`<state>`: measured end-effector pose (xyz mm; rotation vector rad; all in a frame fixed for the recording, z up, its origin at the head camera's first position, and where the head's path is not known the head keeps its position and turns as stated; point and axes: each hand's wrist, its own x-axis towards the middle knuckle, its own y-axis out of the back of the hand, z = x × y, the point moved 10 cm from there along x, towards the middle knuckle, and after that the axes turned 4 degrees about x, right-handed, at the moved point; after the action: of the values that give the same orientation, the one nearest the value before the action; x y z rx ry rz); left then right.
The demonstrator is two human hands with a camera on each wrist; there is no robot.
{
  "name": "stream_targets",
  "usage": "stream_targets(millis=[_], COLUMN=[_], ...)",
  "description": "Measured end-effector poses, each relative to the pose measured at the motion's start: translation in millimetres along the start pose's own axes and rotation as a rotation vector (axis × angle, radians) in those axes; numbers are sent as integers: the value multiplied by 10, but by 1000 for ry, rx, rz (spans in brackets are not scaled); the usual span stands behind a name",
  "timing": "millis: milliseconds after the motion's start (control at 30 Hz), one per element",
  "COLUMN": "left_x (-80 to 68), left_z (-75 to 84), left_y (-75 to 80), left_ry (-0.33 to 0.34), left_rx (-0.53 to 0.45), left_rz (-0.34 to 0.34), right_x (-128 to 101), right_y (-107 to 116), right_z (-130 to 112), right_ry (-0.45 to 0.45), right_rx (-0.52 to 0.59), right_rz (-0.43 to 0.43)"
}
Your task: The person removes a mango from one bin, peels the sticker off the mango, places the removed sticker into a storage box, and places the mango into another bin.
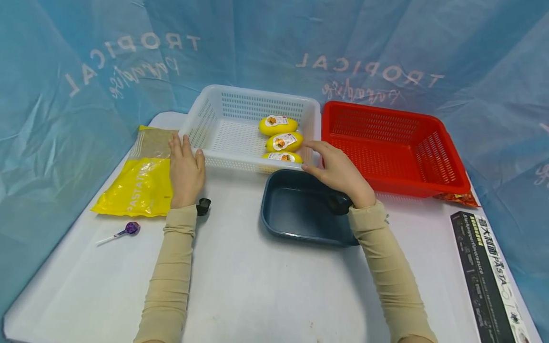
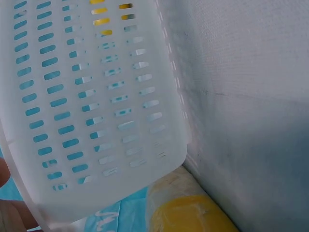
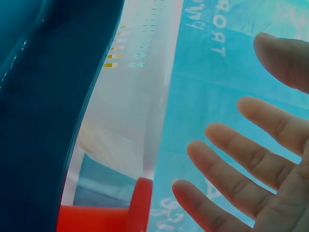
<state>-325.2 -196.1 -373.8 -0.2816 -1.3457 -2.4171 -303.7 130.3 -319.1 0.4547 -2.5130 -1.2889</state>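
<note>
Both hands, left hand (image 1: 186, 171) and right hand (image 1: 339, 172), flanked the light, stiff white perforated plastic basket (image 1: 223, 102), fingers released; its rims looked the best hold.

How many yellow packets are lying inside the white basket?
3. All lie in a row at the right side of the white basket: the far packet, the middle packet, and the near packet, partly hidden by the front rim.

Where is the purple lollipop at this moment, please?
In the head view, the purple lollipop lies on the table's left side, just below the yellow pasta bag, left of the left forearm.
</note>
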Motion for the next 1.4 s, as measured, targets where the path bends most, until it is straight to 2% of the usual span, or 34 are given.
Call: stream_targets(millis=[200, 400, 533, 867, 1100, 1400], left_x=[-9, -13, -7, 0, -5, -6], left_z=[-3, -20, -38, -60, -55, -80], left_y=[4, -11, -5, -16, -3, -8], left_ry=[-2, 3, 9, 22, 23, 36], left_rx=[-5, -15, -19, -17, -30, -34], left_rz=[-2, 4, 12, 7, 16, 7], right_x=[133, 267, 340, 442, 555, 703], right_y=[-14, -66, -104, -217, -276, -420], right_z=[27, 92, 121, 161, 98, 49], right_ry=[15, -19, -22, -11, 10, 29], right_rx=[53, 189, 232, 208, 170, 161], right_rz=[3, -15, -17, -31, -18, -57])
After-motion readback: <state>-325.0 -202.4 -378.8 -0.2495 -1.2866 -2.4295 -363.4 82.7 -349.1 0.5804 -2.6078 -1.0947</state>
